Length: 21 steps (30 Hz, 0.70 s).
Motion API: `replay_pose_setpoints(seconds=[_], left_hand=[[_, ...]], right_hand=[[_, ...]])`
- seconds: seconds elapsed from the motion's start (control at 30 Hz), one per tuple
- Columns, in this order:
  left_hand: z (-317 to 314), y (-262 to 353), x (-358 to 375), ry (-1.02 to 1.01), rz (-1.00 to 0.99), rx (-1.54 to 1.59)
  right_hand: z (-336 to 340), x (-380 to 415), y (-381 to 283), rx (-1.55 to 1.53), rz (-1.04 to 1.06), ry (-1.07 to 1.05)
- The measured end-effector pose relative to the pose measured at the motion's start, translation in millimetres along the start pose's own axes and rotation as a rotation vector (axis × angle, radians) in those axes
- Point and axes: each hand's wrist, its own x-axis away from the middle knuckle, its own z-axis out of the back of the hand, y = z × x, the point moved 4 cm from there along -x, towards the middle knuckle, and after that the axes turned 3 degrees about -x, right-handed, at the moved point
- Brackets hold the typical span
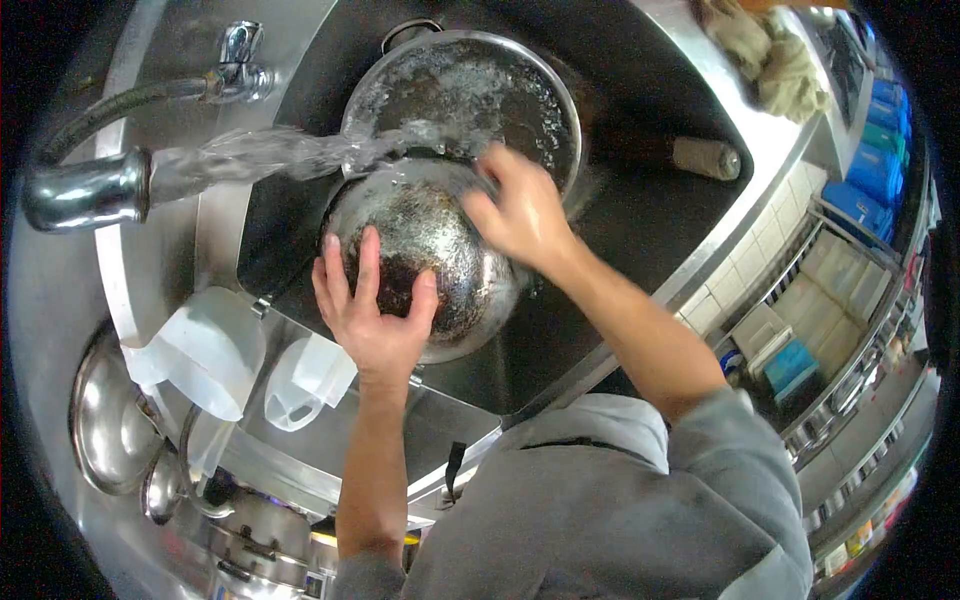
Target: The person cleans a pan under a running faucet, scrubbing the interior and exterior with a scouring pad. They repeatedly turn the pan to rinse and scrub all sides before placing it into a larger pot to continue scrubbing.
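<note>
A round-bottomed metal bowl [455,235], stained dark and brown, lies underside up in the sink. My left hand [375,310] rests on its near-left side with fingers spread. At the bowl's upper right, my right hand [525,205] is closed and blurred by motion. Its fingers press towards the bowl's surface; whatever they hold is hidden. Behind the bowl, partly covered by it, is a large round pot [530,95] with water and pale froth inside. Water [270,155] streams from the faucet [90,190] onto the place where pot and bowl meet.
Steel sink walls [640,60] surround the work. A cylindrical object [705,158] lies at the right side. Cut white plastic jugs [215,350] hang at the left edge, beside a metal lid [115,410] and a ladle [163,485]. Cloths [770,60] lie on the far-right rim.
</note>
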Motion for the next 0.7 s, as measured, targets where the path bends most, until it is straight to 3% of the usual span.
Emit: replay_pose_setpoints(seconds=[0.07,0.13,0.33,0.47,0.53,0.67,0.7], left_hand=[[0.1,1.8,-0.4,-0.003,0.022,0.001],[2.6,-1.2,-2.6,0.003,0.033,-0.005],[4.4,-3.5,-4.8,0.026,-0.022,-0.029],[8.0,-18.5,-19.3,0.02,-0.078,-0.002],[15.9,-22.0,-28.8,-0.005,-0.084,-0.001],[23.1,-40.9,-25.9,0.053,-0.021,0.056],[25.0,-41.8,-22.5,0.133,0.01,0.05]], right_hand=[[-31.2,-65.8,-12.4,0.146,0.037,-0.081],[-33.2,-57.5,-26.3,0.112,0.144,-0.016],[2.3,63.0,-32.2,-0.003,0.066,-0.086],[-17.3,-14.0,-37.9,0.134,0.215,-0.121],[-30.2,-70.2,-49.9,0.172,0.096,-0.197],[-21.9,-97.8,-123.7,0.12,0.433,-0.122],[-13.8,-104.9,-132.7,0.084,0.344,-0.107]])
